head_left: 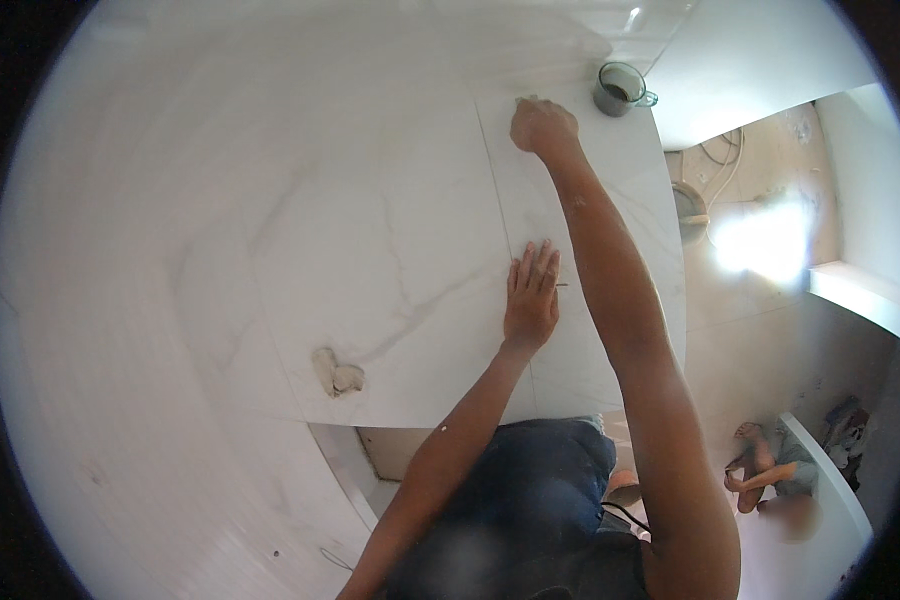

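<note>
My right hand [545,127] is closed and presses on the white, grey-veined surface [390,200] near its far right part. A small pale bit shows at its fingertips, but what the fingers hold is mostly hidden. A glass mug [619,90] with dark contents stands just to the right of that hand. My left hand [534,295] lies flat on the same surface, nearer to me, its fingers stretched out beside a thin seam. A small thin stick-like piece [562,285] pokes out next to it.
A beige, crumpled lump [336,374] rests on the surface at the near left. Beyond the right edge, a round bucket-like container [688,212] and a pale cable [725,160] are on the floor. Another person [775,475] sits low at the bottom right, beside a white panel [830,475].
</note>
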{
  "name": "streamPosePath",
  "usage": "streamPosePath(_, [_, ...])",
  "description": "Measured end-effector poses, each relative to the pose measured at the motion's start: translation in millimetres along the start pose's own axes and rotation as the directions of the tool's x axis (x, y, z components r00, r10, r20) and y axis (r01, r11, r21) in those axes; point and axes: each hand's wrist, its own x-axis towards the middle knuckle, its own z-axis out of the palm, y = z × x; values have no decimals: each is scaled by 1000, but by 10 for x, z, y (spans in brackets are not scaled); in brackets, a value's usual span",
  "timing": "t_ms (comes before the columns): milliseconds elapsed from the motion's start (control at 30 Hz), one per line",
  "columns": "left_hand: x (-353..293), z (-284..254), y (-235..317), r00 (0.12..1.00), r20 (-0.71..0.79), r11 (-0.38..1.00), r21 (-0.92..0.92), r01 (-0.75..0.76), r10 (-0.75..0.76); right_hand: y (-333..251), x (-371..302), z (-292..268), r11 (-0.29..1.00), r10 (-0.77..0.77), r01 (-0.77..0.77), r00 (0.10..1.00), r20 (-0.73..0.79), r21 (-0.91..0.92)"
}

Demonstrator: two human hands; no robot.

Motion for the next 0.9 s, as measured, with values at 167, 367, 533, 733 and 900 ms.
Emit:
streamPosePath(167, [-48, 11, 12, 1000, -30, 1000, -15, 4, -5, -13, -436, 477, 993, -106, 92, 966, -235, -67])
streamPosePath(367, [-29, 14, 24, 1000, -19, 1000, -24, -6, 6, -113, 18, 103, 1000, -5, 5, 1000, 1, 23])
streamPosePath(533, [-89, 35, -25, 1000, -18, 998, -55, 11, -12, -186, -333, 462, 991, -130, 136, 964, -232, 9])
streamPosePath(733, [-55, 53, 14, 999, -54, 995, -95, -10, 5, -315, -81, 78, 998, -56, 57, 998, 18, -5])
streamPosePath(900, [-38, 13, 21, 1000, -19, 993, -114, 4, -6, -389, -302, 373, 996, -84, 83, 994, -65, -14])
